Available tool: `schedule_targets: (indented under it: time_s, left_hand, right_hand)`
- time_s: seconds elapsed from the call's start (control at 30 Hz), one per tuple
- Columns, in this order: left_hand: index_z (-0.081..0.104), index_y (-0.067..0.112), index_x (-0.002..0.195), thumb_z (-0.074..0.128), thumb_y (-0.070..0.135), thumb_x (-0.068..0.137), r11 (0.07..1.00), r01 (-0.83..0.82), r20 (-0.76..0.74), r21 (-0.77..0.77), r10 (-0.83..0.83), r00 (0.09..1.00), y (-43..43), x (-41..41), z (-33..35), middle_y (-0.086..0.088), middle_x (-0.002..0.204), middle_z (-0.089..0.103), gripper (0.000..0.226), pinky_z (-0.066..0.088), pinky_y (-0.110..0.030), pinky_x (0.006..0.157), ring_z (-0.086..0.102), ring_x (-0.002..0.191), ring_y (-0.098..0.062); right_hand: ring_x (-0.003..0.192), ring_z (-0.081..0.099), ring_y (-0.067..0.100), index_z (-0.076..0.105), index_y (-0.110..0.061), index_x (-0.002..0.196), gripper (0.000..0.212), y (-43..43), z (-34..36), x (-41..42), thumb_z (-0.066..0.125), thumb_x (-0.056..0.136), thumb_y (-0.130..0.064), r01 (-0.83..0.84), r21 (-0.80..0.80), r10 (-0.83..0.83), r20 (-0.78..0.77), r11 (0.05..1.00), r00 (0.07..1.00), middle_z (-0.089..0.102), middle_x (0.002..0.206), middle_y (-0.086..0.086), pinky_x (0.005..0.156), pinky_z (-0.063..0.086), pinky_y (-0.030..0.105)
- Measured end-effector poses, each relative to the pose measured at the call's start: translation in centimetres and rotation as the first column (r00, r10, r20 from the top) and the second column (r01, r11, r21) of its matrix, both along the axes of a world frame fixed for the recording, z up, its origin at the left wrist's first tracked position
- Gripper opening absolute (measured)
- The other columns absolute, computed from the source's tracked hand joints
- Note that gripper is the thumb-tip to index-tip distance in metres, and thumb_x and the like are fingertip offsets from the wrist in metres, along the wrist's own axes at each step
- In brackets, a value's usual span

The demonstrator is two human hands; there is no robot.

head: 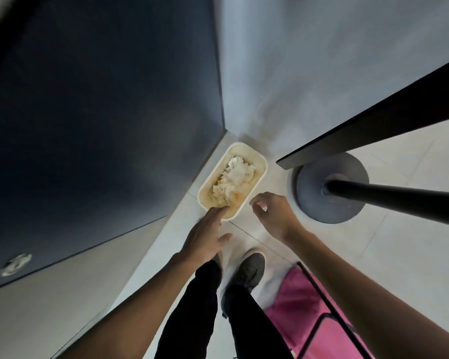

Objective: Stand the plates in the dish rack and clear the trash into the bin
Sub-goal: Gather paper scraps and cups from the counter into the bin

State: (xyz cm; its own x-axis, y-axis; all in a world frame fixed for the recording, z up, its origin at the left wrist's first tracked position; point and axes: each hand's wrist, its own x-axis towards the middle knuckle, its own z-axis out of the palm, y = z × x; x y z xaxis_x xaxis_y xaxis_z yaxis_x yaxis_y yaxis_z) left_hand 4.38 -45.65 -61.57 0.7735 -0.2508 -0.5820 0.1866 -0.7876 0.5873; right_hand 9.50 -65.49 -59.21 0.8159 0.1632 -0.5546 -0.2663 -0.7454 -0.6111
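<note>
Two empty hands: left hand (pixel 205 237) spread, fingertips at near rim of cream bin (pixel 255 155); right hand (pixel 272 213) loosely curled just right of it (nothing pinched). Best to release squarely above the opening.

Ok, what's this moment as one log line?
left hand: open, at near rim of bin | right hand: empty, loosely curled beside bin | bin: on floor, white paper inside
</note>
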Motion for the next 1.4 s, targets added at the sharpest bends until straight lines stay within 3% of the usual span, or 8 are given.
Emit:
schedule_targets:
  time_s: [0.1,0.2,0.3,0.5,0.77,1.0,1.17,1.4]
  left_hand:
    - [0.059,0.023,0.125,0.066,0.032,0.093,0.992,-0.114,-0.039,-0.044,0.112,0.993,0.1,-0.9,5.4,0.005,0.108,0.066,0.035,0.055,-0.039,0.084,0.066,0.086,-0.01]
    - [0.065,0.022,0.111,0.063,0.032,0.095,0.983,-0.159,-0.063,-0.087,0.154,0.986,-0.3,-1.5,12.5,0.001,0.098,0.07,0.019,0.055,-0.037,0.083,0.067,0.085,-0.013]
    - [0.066,0.025,0.11,0.06,0.029,0.096,0.968,-0.224,-0.059,-0.11,0.219,0.974,-0.9,-2.5,18.8,0.003,0.096,0.071,0.016,0.054,-0.033,0.084,0.066,0.087,-0.013]
    - [0.067,0.03,0.107,0.058,0.022,0.093,0.923,-0.326,0.028,-0.205,0.339,0.94,-1.6,-5.5,29.9,0.007,0.084,0.07,0.018,0.056,-0.033,0.075,0.066,0.073,-0.008]
    - [0.068,0.026,0.111,0.061,0.015,0.096,0.843,-0.419,0.236,-0.336,0.506,0.829,-0.3,-4.1,42.3,0.014,0.09,0.071,0.02,0.054,-0.02,0.073,0.067,0.08,-0.003]
    - [0.066,0.024,0.116,0.059,0.018,0.098,0.77,-0.478,0.358,-0.423,0.626,0.693,4.2,-0.8,48.8,0.013,0.094,0.069,0.021,0.049,-0.016,0.075,0.065,0.086,-0.003]
    - [0.066,0.026,0.114,0.056,0.021,0.098,0.727,-0.526,0.41,-0.443,0.685,0.602,8.9,2.5,50.4,0.012,0.089,0.071,0.019,0.055,-0.026,0.075,0.067,0.08,-0.006]
    - [0.063,0.024,0.12,0.056,0.014,0.095,0.722,-0.589,0.486,-0.363,0.686,0.542,16.8,9.2,50.4,0.01,0.096,0.071,0.028,0.055,-0.028,0.083,0.066,0.087,-0.006]
  right_hand:
    - [0.092,0.066,0.023,0.074,-0.006,0.099,0.02,-0.5,5.5,-2.0,0.055,0.092,-0.006,0.012,0.059,-0.015,0.041,0.998,0.999,0.072,0.1,0.009,0.083,0.047,0.027]
    - [0.088,0.065,0.02,0.074,-0.006,0.097,0.019,-0.9,11.7,-4.0,0.056,0.091,-0.005,-0.017,0.054,0.014,0.061,0.998,0.998,0.072,0.098,0.008,0.084,0.049,0.031]
    - [0.087,0.06,0.015,0.072,-0.007,0.099,0.019,-0.8,17.9,-6.3,0.056,0.089,-0.003,-0.018,0.076,0.014,0.055,0.997,0.998,0.069,0.099,0.005,0.079,0.041,0.018]
    - [0.094,0.063,0.018,0.071,-0.006,0.103,0.022,0.4,29.0,-8.6,0.057,0.088,-0.003,-0.041,0.175,0.02,0.117,0.984,0.993,0.068,0.103,0.007,0.083,0.049,0.024]
    - [0.103,0.056,-0.001,0.061,-0.017,0.123,0.032,3.3,40.1,-7.0,0.056,0.092,-0.012,-0.105,0.266,0.03,0.273,0.958,0.962,0.064,0.115,-0.005,0.085,0.043,0.011]
    - [0.103,0.056,0.001,0.062,-0.019,0.122,0.03,7.2,45.7,-1.3,0.057,0.094,-0.011,-0.184,0.265,0.07,0.389,0.946,0.919,0.063,0.113,-0.007,0.087,0.044,0.015]
    - [0.102,0.057,0.001,0.062,-0.022,0.122,0.027,12.1,48.7,4.2,0.056,0.096,-0.016,-0.318,0.194,0.196,0.472,0.928,0.86,0.06,0.117,-0.01,0.082,0.038,0.002]
    - [0.137,0.038,0.023,0.046,-0.015,0.143,0.044,19.1,48.6,12.7,0.05,0.1,-0.023,-0.445,-0.077,0.434,0.42,0.892,0.797,0.045,0.147,0.005,0.115,0.031,0.034]
